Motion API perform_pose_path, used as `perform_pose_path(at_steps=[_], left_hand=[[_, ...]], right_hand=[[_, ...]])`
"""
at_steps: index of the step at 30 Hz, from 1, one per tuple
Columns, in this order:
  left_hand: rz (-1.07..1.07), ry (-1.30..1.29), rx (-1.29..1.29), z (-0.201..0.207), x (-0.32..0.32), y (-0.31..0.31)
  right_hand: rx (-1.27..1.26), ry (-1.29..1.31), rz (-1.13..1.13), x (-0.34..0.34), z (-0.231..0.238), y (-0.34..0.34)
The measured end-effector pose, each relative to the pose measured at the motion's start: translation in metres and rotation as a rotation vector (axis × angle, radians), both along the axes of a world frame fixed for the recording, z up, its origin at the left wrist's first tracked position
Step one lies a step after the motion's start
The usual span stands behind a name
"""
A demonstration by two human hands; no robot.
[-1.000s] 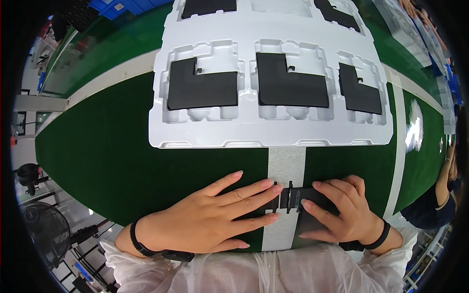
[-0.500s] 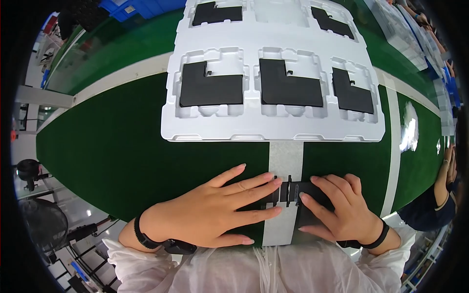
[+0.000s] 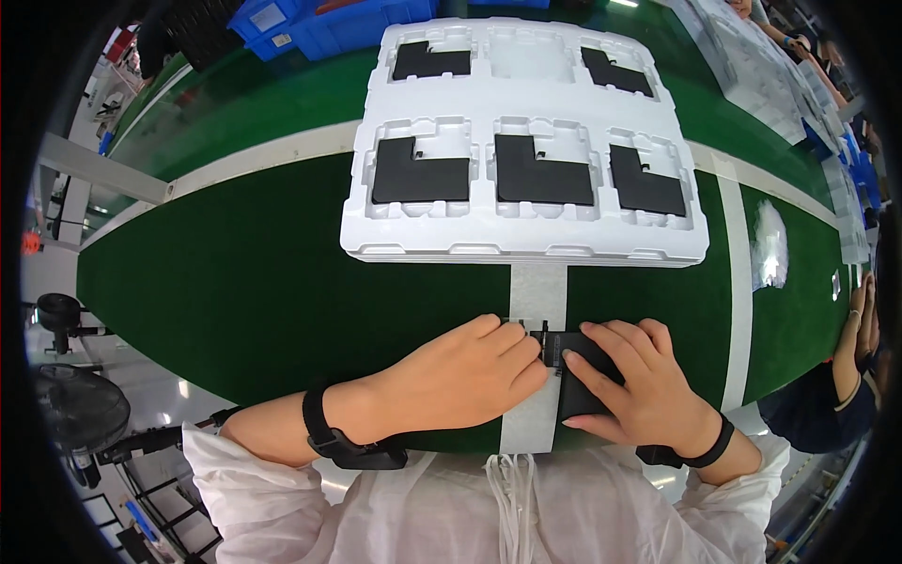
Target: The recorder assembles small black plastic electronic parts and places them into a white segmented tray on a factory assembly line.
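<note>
A flat black battery pack (image 3: 574, 399) lies on the green mat with its left edge over a pale tape strip (image 3: 537, 287). My right hand (image 3: 650, 387) rests across it, fingers bent on its top and thumb toward the near edge, gripping it. Small black connector parts (image 3: 544, 331) stick out at the pack's upper left. Against them my left hand (image 3: 470, 369) is closed, knuckles up; its fingertips and whatever they pinch are hidden. Beyond my hands stands a white molded tray (image 3: 526, 252) with several L-shaped black packs (image 3: 545, 177) in its pockets.
Blue bins (image 3: 334, 26) stand at the far left. A clear plastic bag (image 3: 770, 244) lies on the right, past a second pale strip (image 3: 740, 310). White trays (image 3: 752, 70) are stacked far right, near other people's arms. A black fan (image 3: 83, 409) is at lower left.
My left hand has gone from flat, spread fingers to a closed hand beside the connector parts. My right hand stays on the pack. The view has shifted, so the tray looks smaller.
</note>
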State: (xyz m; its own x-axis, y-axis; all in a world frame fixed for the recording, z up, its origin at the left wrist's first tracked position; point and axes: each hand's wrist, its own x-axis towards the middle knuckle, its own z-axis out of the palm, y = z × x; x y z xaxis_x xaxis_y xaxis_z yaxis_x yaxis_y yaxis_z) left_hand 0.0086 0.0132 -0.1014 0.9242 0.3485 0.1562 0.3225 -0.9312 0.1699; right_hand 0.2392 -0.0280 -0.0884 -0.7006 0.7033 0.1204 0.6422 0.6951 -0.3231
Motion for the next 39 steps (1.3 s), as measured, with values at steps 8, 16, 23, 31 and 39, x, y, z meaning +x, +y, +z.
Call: perform_pose_path(at_steps=[8, 16, 23, 31, 39], left_hand=[[0.329, -0.392, -0.231, -0.016, -0.007, -0.008], [0.276, -0.194, -0.237, 0.039, -0.004, -0.009], [0.176, -0.835, -0.889, 0.118, 0.017, 0.013], [0.334, -0.977, -0.76, 0.159, 0.004, 0.01], [0.394, -1.11, -0.603, 0.162, -0.017, 0.008]], right_hand=[[0.02, 0.083, -0.038, 0.008, 0.0, -0.003], [-0.893, 1.09, -0.256, 0.026, 0.017, -0.013], [-1.376, 1.609, 0.269, -0.014, 0.055, 0.011], [-0.056, 1.084, -0.288, -0.018, 0.109, 0.021], [-0.077, 1.251, -0.234, -0.053, 0.126, 0.035]])
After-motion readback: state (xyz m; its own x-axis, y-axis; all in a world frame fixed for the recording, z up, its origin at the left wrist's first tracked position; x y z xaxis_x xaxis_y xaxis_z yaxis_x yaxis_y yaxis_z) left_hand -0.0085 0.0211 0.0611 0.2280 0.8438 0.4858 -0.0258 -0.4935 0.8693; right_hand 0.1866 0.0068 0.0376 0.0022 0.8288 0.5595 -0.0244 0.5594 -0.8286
